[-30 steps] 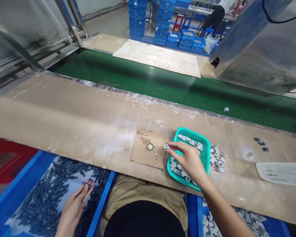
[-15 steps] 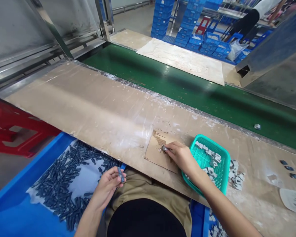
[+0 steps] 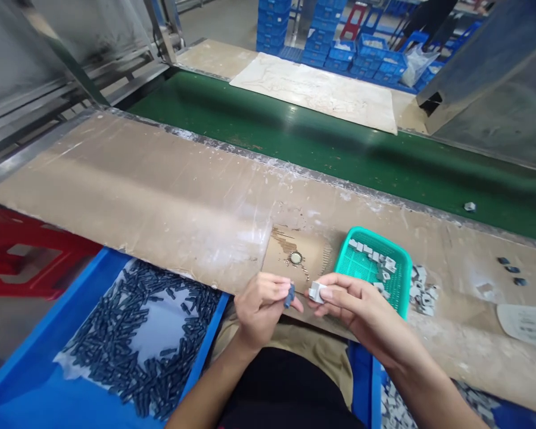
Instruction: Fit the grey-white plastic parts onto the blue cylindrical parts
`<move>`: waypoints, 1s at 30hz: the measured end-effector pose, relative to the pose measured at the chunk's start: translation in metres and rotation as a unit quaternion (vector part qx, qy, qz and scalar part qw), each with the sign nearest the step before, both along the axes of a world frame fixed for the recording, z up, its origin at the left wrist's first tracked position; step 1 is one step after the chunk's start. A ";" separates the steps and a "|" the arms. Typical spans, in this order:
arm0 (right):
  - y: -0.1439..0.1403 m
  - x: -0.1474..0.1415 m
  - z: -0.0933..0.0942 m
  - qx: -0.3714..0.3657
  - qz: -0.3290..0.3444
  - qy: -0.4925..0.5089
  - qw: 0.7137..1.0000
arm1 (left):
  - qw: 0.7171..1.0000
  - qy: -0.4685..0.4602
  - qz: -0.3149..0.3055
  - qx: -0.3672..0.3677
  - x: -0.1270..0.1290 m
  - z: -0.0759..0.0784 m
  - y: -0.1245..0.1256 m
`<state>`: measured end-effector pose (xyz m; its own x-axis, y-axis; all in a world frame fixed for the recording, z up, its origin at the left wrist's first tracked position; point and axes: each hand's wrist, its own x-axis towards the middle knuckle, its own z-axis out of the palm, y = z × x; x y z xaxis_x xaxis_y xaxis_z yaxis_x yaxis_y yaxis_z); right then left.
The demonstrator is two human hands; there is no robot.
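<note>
My left hand (image 3: 261, 307) pinches a small dark blue-grey piece (image 3: 289, 295) between thumb and fingers. My right hand (image 3: 361, 307) holds a small white piece (image 3: 315, 292) at its fingertips. The two pieces are close together, a few centimetres apart, just over the near edge of the brown worktop (image 3: 161, 196). Behind the hands lies a cardboard square (image 3: 295, 262) with a small round metal ring (image 3: 295, 258) on it. A teal mesh basket (image 3: 393, 262) with several white pieces stands to the right of the card.
A blue bin (image 3: 49, 381) at lower left holds several dark pieces on white paper. More white pieces (image 3: 422, 289) lie beside the basket and in a bin at lower right. A green conveyor belt (image 3: 339, 155) runs behind the worktop. Three dark pieces (image 3: 511, 271) lie far right.
My left hand came up from the blue bin with a dark piece to the worktop edge. My right hand drew back from the ring on the card with a white piece.
</note>
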<state>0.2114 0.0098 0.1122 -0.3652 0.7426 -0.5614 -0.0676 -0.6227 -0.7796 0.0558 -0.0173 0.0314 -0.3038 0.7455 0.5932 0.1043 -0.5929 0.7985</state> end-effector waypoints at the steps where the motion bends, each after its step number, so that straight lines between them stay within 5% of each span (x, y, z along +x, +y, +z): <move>1: -0.001 0.001 0.003 -0.004 -0.006 0.008 1.000 | 0.998 0.047 0.009 0.048 -0.001 0.000 0.001; 5: -0.004 0.003 0.009 -0.018 -0.003 0.042 0.999 | 0.983 0.120 0.010 0.141 -0.006 -0.001 0.004; 11: -0.006 0.005 0.009 -0.048 0.014 0.056 0.997 | 0.954 0.235 -0.011 0.187 -0.012 0.006 0.002; 23: -0.001 0.008 0.019 -0.075 0.059 0.030 0.995 | 0.815 0.454 -0.153 0.327 -0.033 0.068 0.022; 26: 0.001 0.011 0.018 -0.071 0.049 0.032 0.996 | 0.809 0.457 -0.178 0.323 -0.032 0.070 0.029; 30: 0.002 0.016 0.008 -0.065 0.025 0.031 0.997 | 0.842 0.393 -0.229 0.290 -0.027 0.056 0.033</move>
